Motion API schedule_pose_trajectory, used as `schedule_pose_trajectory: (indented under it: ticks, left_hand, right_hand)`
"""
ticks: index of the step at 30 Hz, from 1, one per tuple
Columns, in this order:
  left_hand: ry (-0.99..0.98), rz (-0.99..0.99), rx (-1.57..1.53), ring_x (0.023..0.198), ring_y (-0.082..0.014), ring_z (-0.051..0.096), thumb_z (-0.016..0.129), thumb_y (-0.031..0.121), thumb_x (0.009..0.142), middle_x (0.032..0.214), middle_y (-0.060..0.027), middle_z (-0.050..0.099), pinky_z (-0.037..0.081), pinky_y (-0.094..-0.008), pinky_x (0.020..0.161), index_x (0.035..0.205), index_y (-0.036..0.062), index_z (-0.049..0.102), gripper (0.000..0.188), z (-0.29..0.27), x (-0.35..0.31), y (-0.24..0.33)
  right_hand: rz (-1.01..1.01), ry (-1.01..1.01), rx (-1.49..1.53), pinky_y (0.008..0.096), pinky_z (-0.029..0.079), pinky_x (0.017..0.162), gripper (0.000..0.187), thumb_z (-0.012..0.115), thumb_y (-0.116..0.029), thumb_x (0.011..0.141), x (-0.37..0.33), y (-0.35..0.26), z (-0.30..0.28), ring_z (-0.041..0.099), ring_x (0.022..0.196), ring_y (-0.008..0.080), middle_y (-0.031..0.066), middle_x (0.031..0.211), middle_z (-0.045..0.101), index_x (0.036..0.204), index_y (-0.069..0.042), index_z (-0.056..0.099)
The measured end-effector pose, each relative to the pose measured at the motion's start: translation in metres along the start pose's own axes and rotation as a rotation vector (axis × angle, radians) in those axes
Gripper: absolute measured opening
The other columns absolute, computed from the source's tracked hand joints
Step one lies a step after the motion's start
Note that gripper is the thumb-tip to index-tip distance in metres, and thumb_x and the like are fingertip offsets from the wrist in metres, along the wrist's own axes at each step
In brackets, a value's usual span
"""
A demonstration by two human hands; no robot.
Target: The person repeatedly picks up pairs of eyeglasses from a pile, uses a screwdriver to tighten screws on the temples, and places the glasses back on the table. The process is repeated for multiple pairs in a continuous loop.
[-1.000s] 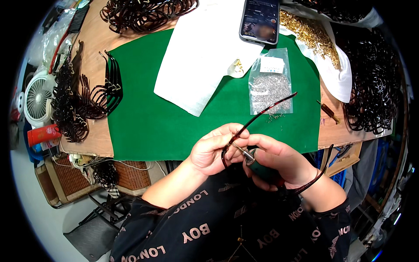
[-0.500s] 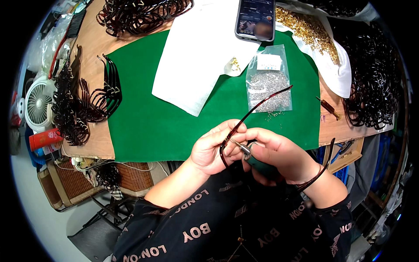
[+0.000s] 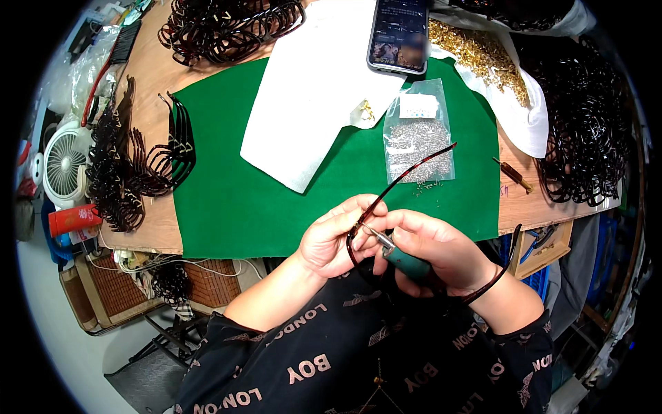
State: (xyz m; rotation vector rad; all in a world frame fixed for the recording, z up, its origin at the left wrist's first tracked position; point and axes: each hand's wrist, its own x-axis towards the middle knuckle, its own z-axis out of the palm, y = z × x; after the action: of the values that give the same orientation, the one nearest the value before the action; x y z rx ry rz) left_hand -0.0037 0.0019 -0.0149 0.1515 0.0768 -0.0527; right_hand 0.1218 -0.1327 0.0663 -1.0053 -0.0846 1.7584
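Observation:
My left hand is closed around the hinge corner of a dark red-brown eyeglass frame. One temple points up and away over the mat; the other curves past my right wrist. My right hand grips a green-bodied power screwdriver, its metal bit meeting the frame at the hinge by my left fingertips. The screw itself is too small to make out. Just beyond my hands lies a clear plastic bag of tiny silver screws, with several loose ones beside it on the green mat.
A white cloth and a phone lie at the back. Gold-coloured small parts sit on another white cloth. Piles of dark frames stand right, left and back. A brown-handled screwdriver lies right; a fan is left.
The view has shifted slightly. My right hand and the power screwdriver have tilted a little, showing more of the green body; both hands keep their hold.

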Motion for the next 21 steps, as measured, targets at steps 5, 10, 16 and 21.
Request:
schedule_pose_trajectory:
  ticks: [5,10,16,21]
  left_hand:
    - [0.006,-0.011,0.003,0.059,-0.0058,0.046,0.047,0.022,0.092,0.084,-0.006,0.058,0.04,-0.0217,0.06,0.109,0.0004,0.051,0.028,0.0,0.001,-0.002]
    - [0.066,-0.009,-0.013,0.06,-0.0077,0.048,0.05,0.019,0.089,0.091,-0.0077,0.059,0.041,-0.0228,0.059,0.108,0.0019,0.052,0.025,0.006,-0.004,-0.003]
    - [-0.054,0.502,0.927,0.061,-0.0143,0.055,0.062,0.017,0.082,0.082,-0.0129,0.061,0.042,-0.024,0.052,0.095,-0.0046,0.059,0.025,0.088,-0.065,0.066]
    - [0.979,0.856,2.458,0.065,-0.0287,0.059,0.062,0.005,0.074,0.077,-0.0139,0.061,0.047,-0.0335,0.057,0.091,0.0002,0.059,0.018,0.119,-0.096,0.084]
  right_hand:
    - [-0.002,-0.004,0.015,0.0187,0.036,0.036,0.03,0.043,-0.028,0.093,-0.001,0.001,-0.001,0.053,0.048,0.0104,0.0058,0.08,0.058,0.113,-0.007,0.048]
    - [-0.002,-0.066,-0.037,0.0187,0.036,0.038,0.028,0.045,-0.027,0.093,-0.001,-0.001,-0.004,0.051,0.048,0.0094,0.0063,0.083,0.057,0.112,-0.007,0.046]
    - [-0.25,0.009,-0.102,0.0199,0.036,0.04,0.035,0.042,-0.023,0.094,-0.002,-0.012,-0.033,0.049,0.048,0.0126,0.013,0.085,0.056,0.12,0.001,0.042]
    - [-0.333,0.156,-0.13,0.0216,0.038,0.038,0.034,0.043,-0.022,0.094,0.0,-0.003,-0.046,0.049,0.047,0.0146,0.0129,0.083,0.053,0.118,0.002,0.042]
